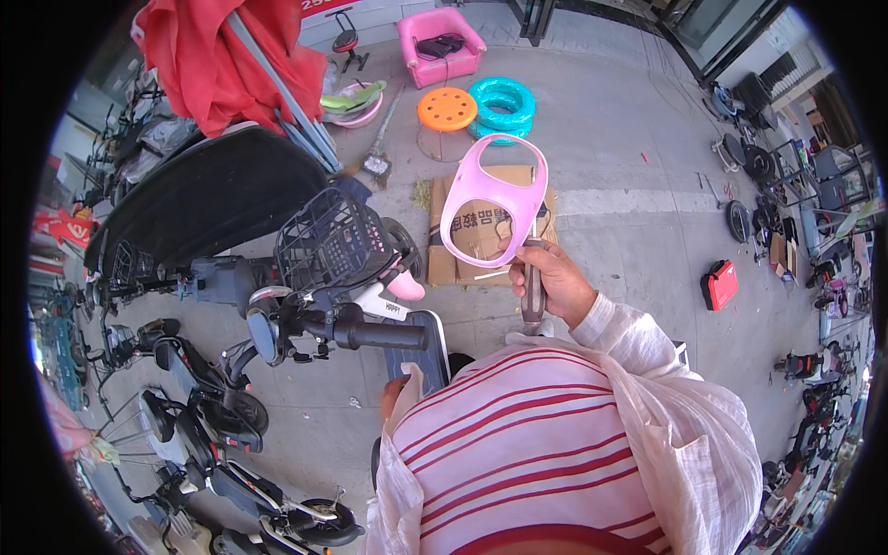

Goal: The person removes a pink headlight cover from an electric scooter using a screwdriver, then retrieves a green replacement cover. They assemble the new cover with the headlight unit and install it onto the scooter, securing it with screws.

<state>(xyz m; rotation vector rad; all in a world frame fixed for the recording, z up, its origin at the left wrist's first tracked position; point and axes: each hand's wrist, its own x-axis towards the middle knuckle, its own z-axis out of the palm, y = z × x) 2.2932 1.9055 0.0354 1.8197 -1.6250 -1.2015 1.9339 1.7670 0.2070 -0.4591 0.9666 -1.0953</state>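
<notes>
My right hand [555, 280] is closed around the brown handle of a screwdriver [533, 298]. Its thin shaft points away from me. The same fingers pinch the lower edge of a pink plastic frame [456, 205], a curved piece with one large and one smaller opening, held up above a flattened cardboard sheet [444, 268]. Low at my left side, only a bit of my left hand [395, 398] shows past the sleeve; its fingers are hidden. Closest to it is the dark footboard [416, 344] of an electric scooter, whose black handlebar grip [384, 335] juts toward me.
A black wire basket [333, 239] is mounted on the scooter at left. Beyond the cardboard stand an orange round stool [447, 109], teal wrapped rings [502, 104] and a pink armchair [442, 46]. A red case [719, 285] lies at right. Parked bikes [240, 490] fill the lower left.
</notes>
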